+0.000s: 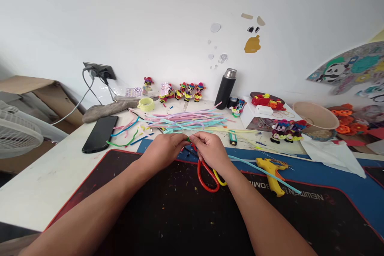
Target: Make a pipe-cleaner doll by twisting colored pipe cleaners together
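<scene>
My left hand (166, 149) and my right hand (212, 151) meet over the back edge of the black mat, fingertips pinched together. Between them shows a small green piece (189, 139), perhaps pipe cleaner; most of it is hidden by my fingers. Below my right hand stick out a red loop (208, 187) and a yellow loop, which look like scissor handles. Their upper part lies behind the hand, so I cannot tell whether it touches them. Pastel pipe cleaners (186, 121) lie in a heap just beyond my hands.
A yellow glue gun (271, 174) and a light blue pipe cleaner (279, 179) lie right of my hands. A phone (100, 134) lies left. Behind stand a black flask (225, 90), small colourful figures (188, 93), a tape roll (146, 104) and a bowl (315, 115). A fan (18, 130) stands far left.
</scene>
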A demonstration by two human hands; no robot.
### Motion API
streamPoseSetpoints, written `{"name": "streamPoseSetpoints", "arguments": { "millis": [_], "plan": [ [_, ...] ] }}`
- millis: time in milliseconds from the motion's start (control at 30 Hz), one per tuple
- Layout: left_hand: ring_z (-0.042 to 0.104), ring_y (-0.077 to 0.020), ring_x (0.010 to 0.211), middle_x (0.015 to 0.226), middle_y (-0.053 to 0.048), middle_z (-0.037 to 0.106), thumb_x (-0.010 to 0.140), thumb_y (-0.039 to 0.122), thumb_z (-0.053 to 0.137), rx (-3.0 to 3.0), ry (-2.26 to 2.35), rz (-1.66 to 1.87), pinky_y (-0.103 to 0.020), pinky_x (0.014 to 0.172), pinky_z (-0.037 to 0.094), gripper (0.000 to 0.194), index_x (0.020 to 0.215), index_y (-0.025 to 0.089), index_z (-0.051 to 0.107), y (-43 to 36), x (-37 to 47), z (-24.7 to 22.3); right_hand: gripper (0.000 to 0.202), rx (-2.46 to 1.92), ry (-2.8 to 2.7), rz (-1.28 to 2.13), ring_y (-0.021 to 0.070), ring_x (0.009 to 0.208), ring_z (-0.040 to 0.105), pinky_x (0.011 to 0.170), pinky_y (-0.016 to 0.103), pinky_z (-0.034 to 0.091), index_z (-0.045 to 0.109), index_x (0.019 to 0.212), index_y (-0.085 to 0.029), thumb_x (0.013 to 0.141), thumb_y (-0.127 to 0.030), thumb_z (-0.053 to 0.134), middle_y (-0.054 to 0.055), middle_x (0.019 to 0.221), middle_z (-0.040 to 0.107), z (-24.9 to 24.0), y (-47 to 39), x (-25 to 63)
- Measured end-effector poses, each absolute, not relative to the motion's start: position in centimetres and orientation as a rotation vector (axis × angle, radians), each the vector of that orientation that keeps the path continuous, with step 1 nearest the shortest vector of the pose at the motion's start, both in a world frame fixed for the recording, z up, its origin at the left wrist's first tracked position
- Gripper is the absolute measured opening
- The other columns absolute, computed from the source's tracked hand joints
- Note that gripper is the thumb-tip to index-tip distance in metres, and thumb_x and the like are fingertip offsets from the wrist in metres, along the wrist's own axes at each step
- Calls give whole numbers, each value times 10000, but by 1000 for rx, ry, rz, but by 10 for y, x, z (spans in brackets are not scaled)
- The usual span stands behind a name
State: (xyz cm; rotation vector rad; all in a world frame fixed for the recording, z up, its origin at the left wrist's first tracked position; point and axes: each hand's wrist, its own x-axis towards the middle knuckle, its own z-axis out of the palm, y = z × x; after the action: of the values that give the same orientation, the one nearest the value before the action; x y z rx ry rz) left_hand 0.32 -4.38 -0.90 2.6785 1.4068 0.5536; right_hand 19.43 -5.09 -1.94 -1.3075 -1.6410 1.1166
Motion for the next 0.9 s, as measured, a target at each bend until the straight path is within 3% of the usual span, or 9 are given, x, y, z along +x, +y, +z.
{"name": "streamPoseSetpoints", "arguments": {
  "millis": [167,333,467,667,900],
  "plan": [
    [731,-251,773,862,-96,755,1065,321,437,2784,1445,303,-300,632,433,301,1005,155,682,-43,6,-12,315,-1305,-1649,1140,121,369,477,473,240,371,682,830,-210,986,-457,564,-73,418,488,-21,-49,195],
    [723,-244,783,864,-103,756,1061,311,427,2690,1451,364,-294,641,411,300,1012,165,685,-42,4,-11,489,-1229,-1586,1242,110,392,505,450,231,374,520,647,-208,989,-557,519,-46,479,511,-19,-49,197],
    [687,-209,723,803,-62,746,1046,315,447,2536,1424,538,-281,644,388,291,937,189,684,-43,0,-6,447,-1176,-1466,1315,103,395,493,404,220,349,585,770,-200,950,-608,552,-57,530,520,-14,-49,198],
    [622,-186,688,763,-45,699,1023,313,453,2472,1300,659,-281,651,368,285,864,191,657,-46,0,-6,360,-1220,-1526,1258,107,404,509,431,230,370,622,883,-199,938,-554,590,-67,554,535,-12,-50,196],
    [480,-149,630,679,13,530,1002,322,446,2333,1187,724,-279,610,305,280,765,198,529,-49,6,-3,395,-1305,-1712,1031,133,422,482,532,261,394,538,706,-223,1013,-470,508,-65,427,481,-16,-54,193]
  ]
}}
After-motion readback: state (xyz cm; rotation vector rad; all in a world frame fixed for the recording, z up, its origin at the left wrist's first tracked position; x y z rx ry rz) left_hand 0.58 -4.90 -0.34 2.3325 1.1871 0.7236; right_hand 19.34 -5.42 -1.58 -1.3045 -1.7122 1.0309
